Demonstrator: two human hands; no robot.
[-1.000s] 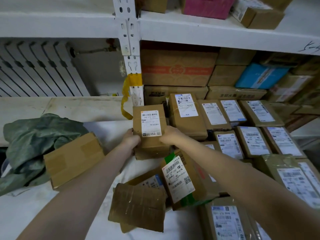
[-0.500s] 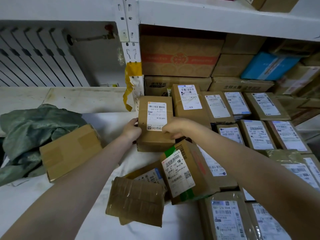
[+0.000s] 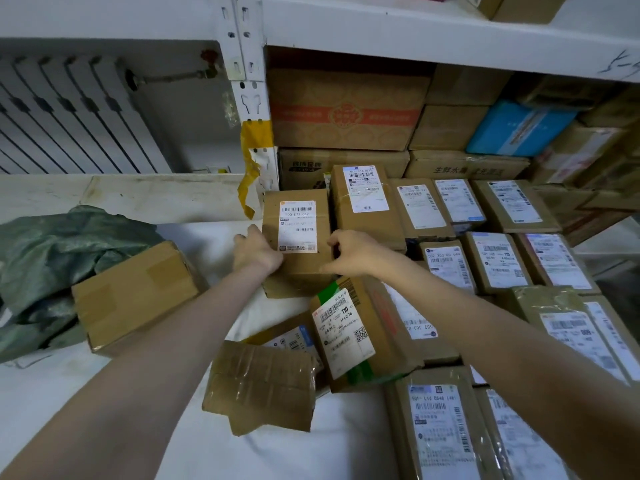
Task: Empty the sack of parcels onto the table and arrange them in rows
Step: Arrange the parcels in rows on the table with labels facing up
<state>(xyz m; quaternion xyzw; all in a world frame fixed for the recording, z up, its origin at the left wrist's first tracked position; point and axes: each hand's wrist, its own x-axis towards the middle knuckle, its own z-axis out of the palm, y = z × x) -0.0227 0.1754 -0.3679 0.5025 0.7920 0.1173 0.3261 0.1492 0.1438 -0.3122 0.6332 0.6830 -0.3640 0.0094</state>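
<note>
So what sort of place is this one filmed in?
Most likely a courier depot or parcel storeroom. Rows of cardboard parcels with barcode shipping labels sit on the table, the white metal shelving behind is stacked with more cartons, and a green sack lies at the left.

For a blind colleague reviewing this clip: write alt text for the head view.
The left hand and right hand hold a labelled cardboard parcel at the left end of a row on the white table. A green sack and a plain box lie at left.
</note>
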